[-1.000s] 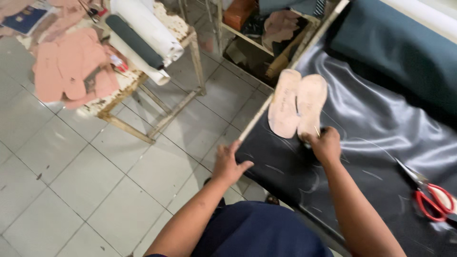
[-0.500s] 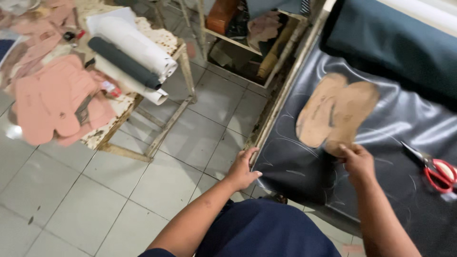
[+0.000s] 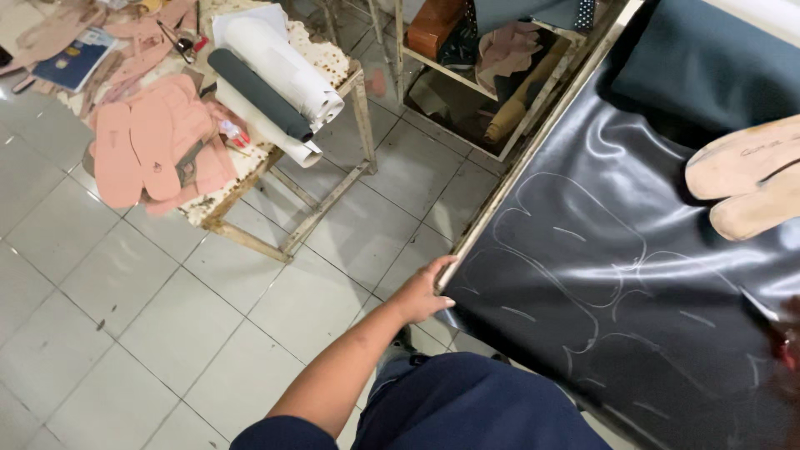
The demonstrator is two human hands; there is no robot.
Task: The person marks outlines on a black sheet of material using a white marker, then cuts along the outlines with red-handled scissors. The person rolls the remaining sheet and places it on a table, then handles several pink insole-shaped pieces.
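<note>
Left hand [image 3: 423, 293] on the near left corner of the bench [image 3: 533, 146], fingers curled over the edge and touching the black sheet [image 3: 600, 275]. Right hand out of view (so can't tell if open or closed). Black sheet spread shiny across the bench, with chalk outlines [image 3: 558, 250] of shoe soles drawn near the left edge. Two tan sole patterns [image 3: 750, 179] lying side by side toward the right edge of the bench, well apart from the left hand. Small wooden table [image 3: 292, 208] over on the tiled floor [image 3: 125, 333], with pink cut-out soles [image 3: 150, 150] and rolls [image 3: 275, 71] of white and dark stuff on top.
</note>
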